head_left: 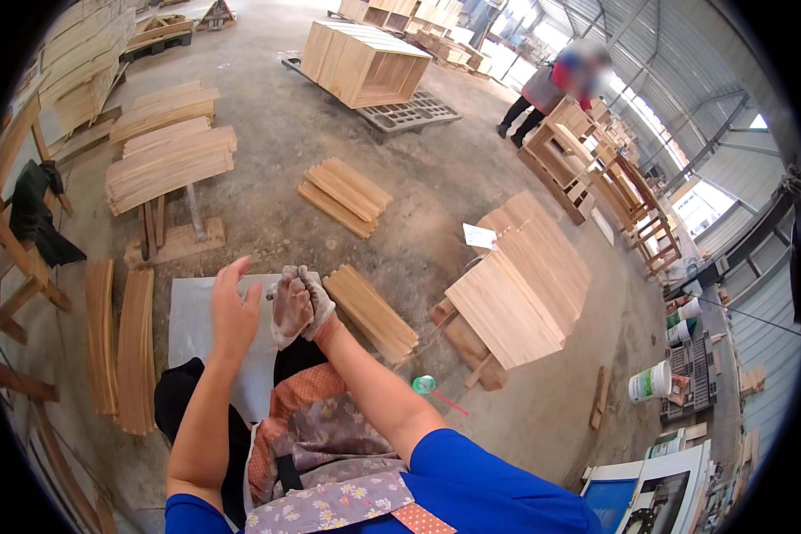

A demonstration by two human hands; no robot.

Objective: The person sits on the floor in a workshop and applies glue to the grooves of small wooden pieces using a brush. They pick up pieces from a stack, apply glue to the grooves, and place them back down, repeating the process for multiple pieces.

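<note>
- Concrete floor (262, 147) spreads through a bright shed, with wood stacked all over it.
- Far left, a black cloth (36, 218) hangs on a wooden frame.
- Next, two rows of slats (136, 351) lie side by side on the floor.
- Beside them is a grey board (189, 311), partly hidden by the arms and legs.
- Left hand (231, 310): bare, raised over the board, forearm nearly upright, fingers pointing up and slightly parted; its grip is loose, with nothing in it.
- Right hand (304, 307): just beside the left, forearm slanting in from the lower right, fingers bunched upward.
- A stained glove (290, 311) covers that right hand (whether the fingers close on anything, I cannot tell).
- Below the hands, a flowered apron (347, 427) covers the lap.
- Just right of the glove, a bundle (371, 313) of slats lies at a slant.
- Farther right, pale panels (507, 307) rest on a low wooden support, near a green roll (424, 384).
- Beyond, a person (552, 84) stands by wooden frames.
- Far right, a white bucket (650, 383).
</note>
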